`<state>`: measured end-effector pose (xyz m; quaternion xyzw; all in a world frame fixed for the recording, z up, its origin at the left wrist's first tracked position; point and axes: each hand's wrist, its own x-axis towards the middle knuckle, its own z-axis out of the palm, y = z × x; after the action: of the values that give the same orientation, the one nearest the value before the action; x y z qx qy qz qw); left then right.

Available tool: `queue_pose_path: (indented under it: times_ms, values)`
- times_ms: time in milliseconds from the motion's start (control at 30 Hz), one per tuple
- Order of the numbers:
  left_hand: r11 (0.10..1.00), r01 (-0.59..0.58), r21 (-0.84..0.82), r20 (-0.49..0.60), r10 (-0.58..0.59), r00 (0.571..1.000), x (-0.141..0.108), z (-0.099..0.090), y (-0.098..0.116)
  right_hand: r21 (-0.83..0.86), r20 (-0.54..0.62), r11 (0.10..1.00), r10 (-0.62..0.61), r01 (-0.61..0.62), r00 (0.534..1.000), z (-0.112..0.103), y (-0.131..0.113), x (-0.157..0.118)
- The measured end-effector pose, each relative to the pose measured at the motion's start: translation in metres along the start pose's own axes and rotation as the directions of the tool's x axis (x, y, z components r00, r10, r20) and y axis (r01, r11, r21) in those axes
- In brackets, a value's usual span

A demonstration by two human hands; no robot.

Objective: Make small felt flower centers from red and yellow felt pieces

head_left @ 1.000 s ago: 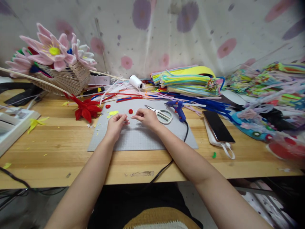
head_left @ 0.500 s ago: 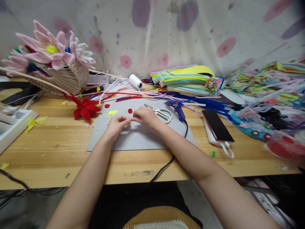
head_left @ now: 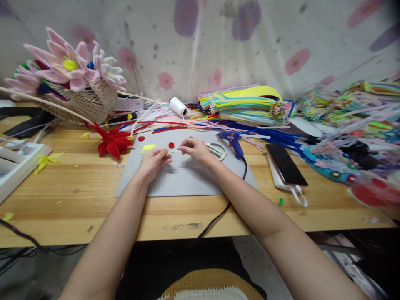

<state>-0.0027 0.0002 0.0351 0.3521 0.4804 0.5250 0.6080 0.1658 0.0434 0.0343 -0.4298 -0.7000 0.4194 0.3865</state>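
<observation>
Over the grey cutting mat (head_left: 187, 183), my left hand (head_left: 152, 165) pinches a thin pale strand or wire that sticks out toward the right. My right hand (head_left: 196, 151) is a short way to its right, thumb and fingertips pressed together; whatever they hold is too small to make out. Behind the gap between the hands lies a small red disc (head_left: 171, 145). Scissors (head_left: 218, 151) rest on the mat, partly hidden by my right hand. Yellow scraps (head_left: 149, 147) and a second red piece (head_left: 141, 138) lie at the mat's left.
A blue glue gun (head_left: 233, 142) with a black cord sits right of the scissors, then a phone (head_left: 286, 164). Left are a red flower (head_left: 114, 143) and a white tray (head_left: 23, 166). Behind lie a thread spool (head_left: 178, 106) and bundled coloured stems (head_left: 250, 104).
My hands were nearly touching and are now apart, with a small gap between the fingertips. The thin strand at my left hand shows more clearly.
</observation>
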Motion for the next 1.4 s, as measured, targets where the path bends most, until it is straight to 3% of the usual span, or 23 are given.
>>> queue_pose_path:
  times_ms: [167,233,333,500,633,667,700,867,967,1067,1233,1400]
  values:
    - [1.000,0.005,-0.029,0.125,-0.001,0.992,-0.005,0.010,-0.005,0.262,-0.128,0.957,0.165,-0.127,0.978,0.006,0.006,0.003]
    - [0.999,-0.030,0.033,0.075,0.028,0.997,-0.005,0.008,-0.004,0.315,-0.161,0.938,0.206,-0.147,0.965,0.007,0.006,0.005]
    - [0.977,-0.165,0.136,-0.085,0.178,0.980,0.000,-0.007,0.001,0.374,-0.176,0.909,0.267,-0.186,0.948,0.006,0.005,0.005]
    - [0.885,-0.289,0.366,-0.269,0.398,0.877,0.013,-0.040,0.006,0.470,-0.127,0.836,0.380,-0.282,0.916,0.003,0.004,0.002]
    - [0.735,-0.415,0.535,-0.269,0.615,0.741,0.011,-0.040,0.003,0.525,-0.120,0.798,0.413,-0.296,0.903,0.005,0.002,-0.001]
    - [0.715,-0.417,0.561,-0.264,0.632,0.729,0.009,-0.037,0.002,0.540,-0.117,0.788,0.418,-0.295,0.901,0.006,0.001,-0.001]
    - [0.714,-0.406,0.571,-0.261,0.627,0.734,0.008,-0.033,0.001,0.560,-0.110,0.773,0.425,-0.297,0.899,0.008,0.000,-0.001]
    - [0.835,-0.289,0.469,-0.242,0.436,0.867,0.003,-0.016,-0.007,0.697,-0.020,0.629,0.497,-0.344,0.868,0.014,-0.010,0.001]
    - [0.902,-0.307,0.304,-0.164,0.367,0.915,0.002,-0.009,-0.011,0.768,0.057,0.519,0.527,-0.374,0.848,0.017,-0.017,0.002]
    - [0.955,-0.254,0.156,-0.051,0.264,0.963,-0.002,-0.002,-0.013,0.812,0.092,0.451,0.527,-0.369,0.845,0.021,-0.020,0.003]
    - [0.993,-0.118,-0.009,0.021,0.118,0.993,-0.007,0.002,-0.013,0.817,0.015,0.483,0.526,-0.313,0.850,0.027,-0.014,0.003]
    - [0.993,-0.118,0.022,0.020,0.117,0.993,-0.006,0.003,-0.014,0.827,-0.024,0.493,0.510,-0.269,0.860,0.028,-0.011,0.002]
